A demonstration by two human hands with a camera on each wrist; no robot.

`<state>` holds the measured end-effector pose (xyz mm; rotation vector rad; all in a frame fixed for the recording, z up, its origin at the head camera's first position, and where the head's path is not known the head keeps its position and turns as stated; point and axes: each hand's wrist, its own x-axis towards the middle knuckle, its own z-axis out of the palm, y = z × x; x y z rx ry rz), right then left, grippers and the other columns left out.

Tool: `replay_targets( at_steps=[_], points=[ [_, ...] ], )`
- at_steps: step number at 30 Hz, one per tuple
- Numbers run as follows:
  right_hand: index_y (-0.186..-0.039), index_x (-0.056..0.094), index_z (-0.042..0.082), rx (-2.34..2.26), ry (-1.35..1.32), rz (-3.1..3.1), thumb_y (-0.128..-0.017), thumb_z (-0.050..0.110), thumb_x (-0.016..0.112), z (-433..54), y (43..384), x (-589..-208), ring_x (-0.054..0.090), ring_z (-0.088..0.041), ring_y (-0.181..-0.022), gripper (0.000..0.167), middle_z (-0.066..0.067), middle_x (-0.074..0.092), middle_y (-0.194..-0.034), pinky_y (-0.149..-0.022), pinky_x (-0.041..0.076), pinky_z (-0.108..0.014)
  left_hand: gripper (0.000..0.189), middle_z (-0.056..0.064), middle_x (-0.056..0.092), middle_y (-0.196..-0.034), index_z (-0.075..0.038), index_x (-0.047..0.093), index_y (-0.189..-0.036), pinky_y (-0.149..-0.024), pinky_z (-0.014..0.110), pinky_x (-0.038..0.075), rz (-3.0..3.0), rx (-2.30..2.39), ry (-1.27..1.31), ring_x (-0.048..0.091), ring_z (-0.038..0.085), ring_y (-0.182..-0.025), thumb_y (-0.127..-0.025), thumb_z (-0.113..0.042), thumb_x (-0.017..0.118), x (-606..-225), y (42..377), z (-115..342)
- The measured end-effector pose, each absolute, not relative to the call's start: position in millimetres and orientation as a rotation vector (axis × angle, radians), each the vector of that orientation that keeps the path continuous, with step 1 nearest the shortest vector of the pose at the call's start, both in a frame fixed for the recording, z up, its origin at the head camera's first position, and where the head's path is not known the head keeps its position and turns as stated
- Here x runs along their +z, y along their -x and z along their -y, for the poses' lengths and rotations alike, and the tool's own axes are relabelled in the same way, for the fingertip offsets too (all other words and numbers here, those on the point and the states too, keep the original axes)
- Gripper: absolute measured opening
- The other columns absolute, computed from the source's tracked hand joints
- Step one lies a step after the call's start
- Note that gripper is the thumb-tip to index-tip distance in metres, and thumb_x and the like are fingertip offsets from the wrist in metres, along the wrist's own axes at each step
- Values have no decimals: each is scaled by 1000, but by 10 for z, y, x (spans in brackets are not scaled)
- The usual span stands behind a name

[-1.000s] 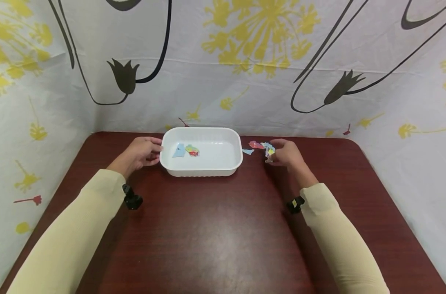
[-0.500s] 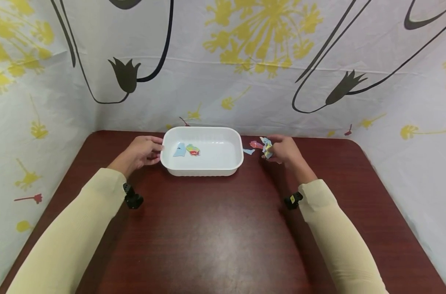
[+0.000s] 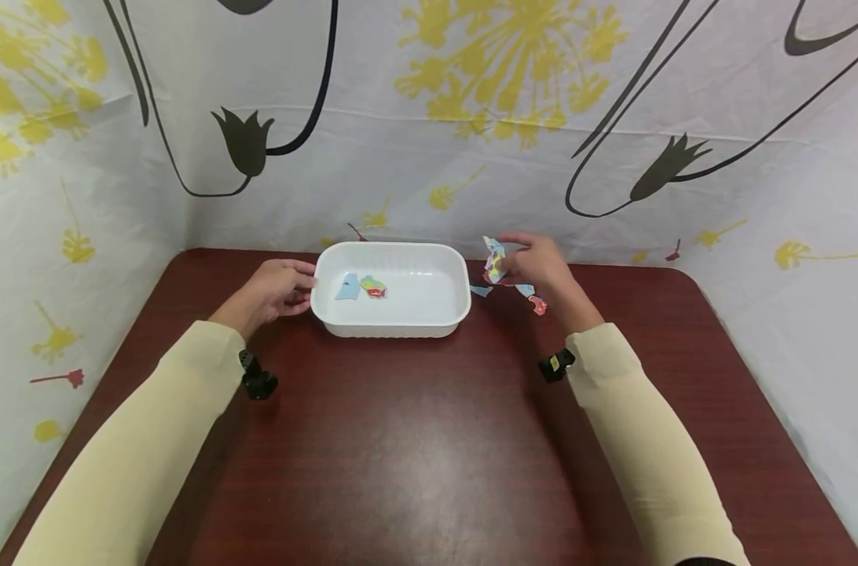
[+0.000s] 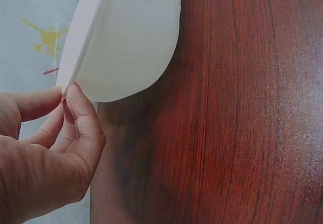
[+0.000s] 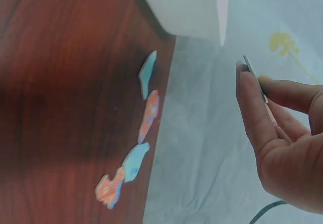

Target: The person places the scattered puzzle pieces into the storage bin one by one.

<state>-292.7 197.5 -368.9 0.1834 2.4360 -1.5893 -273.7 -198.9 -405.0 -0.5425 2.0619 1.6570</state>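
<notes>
In the head view, my left hand [image 3: 276, 289] is at the left end of a white plastic tray [image 3: 390, 331]. The left wrist view shows its thumb and fingers pinching the tray's rim [image 4: 87, 40]. My right hand [image 3: 544, 267] is raised to the right of the tray, holding a thin, irregular, multicoloured puzzle piece [image 3: 495, 261]. Seen edge-on in the right wrist view, that piece [image 5: 256, 77] is between thumb and fingertips. A light blue puzzle piece [image 3: 348, 287] and a green, yellow and red one [image 3: 374, 288] lie inside the tray.
Several flat pieces lie in a row on the dark red wooden table: a blue one [image 5: 147, 76] near the tray, a pink-orange one [image 5: 149, 116], a light blue one [image 5: 135, 162] and a notched orange one [image 5: 107, 190]. A patterned cloth [image 3: 415, 189] hangs behind the table.
My right hand has lifted the multicoloured puzzle piece and moved it left towards the tray, uncovering pieces on the table beneath. The left hand has stayed at the tray's rim.
</notes>
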Motion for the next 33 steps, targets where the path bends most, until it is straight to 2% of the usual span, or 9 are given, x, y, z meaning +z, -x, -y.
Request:
replay_targets(
  at_steps=[4, 7, 11, 19, 24, 33],
  points=[
    [-138, 55, 16, -1555, -155, -2445, -90, 2, 60, -1875, 2958, -3623, 69, -22, -79, 51, -18, 60, -112, -78, 58, -39, 40, 9, 52, -116, -12, 49, -138, -74, 26, 54, -2054, 1659, 546, 54, 19, -87, -98, -14, 56, -4045, 2740, 1986],
    [-138, 55, 16, -1545, -136, -2447, -89, -1, 60, -1780, 2982, -3580, 69, -23, -77, 53, -19, 61, -113, -72, 59, -35, 40, 9, 52, -115, -12, 50, -138, -73, 26, 54, -2054, 1657, 548, 54, 19, -86, -99, -14, 56, -4041, 2743, 1981],
    [-139, 54, 16, -1561, -127, -2404, -88, -6, 56, -1636, 3014, -3539, 68, -27, -86, 55, -17, 59, -117, -70, 59, -32, 39, 8, 53, -114, -11, 50, -138, -72, 26, 54, -2057, 1655, 548, 55, 17, -83, -99, -14, 55, -4035, 2742, 1975],
    [-139, 54, 15, -1593, -91, -2303, -88, -11, 53, -1378, 3076, -3602, 63, -24, -92, 58, -18, 57, -120, -89, 53, -48, 40, 8, 54, -111, -10, 50, -138, -70, 26, 54, -2057, 1667, 560, 55, 17, -81, -98, -14, 56, -4033, 2737, 1977],
    [-135, 59, 14, -1598, -129, -2283, -89, -9, 56, -1261, 3110, -3689, 65, -23, -87, 52, -17, 58, -121, -92, 52, -49, 39, 8, 55, -109, -10, 51, -137, -70, 26, 54, -2053, 1680, 566, 55, 17, -79, -98, -13, 57, -4040, 2737, 1979],
    [-123, 66, 6, -1547, -187, -2305, -88, 1, 66, -1079, 3129, -3864, 68, -20, -80, 35, -15, 61, -124, -90, 54, -44, 38, 7, 54, -109, -11, 51, -136, -69, 26, 54, -2046, 1685, 577, 55, 16, -77, -99, -13, 56, -4058, 2764, 1987]
  ],
)
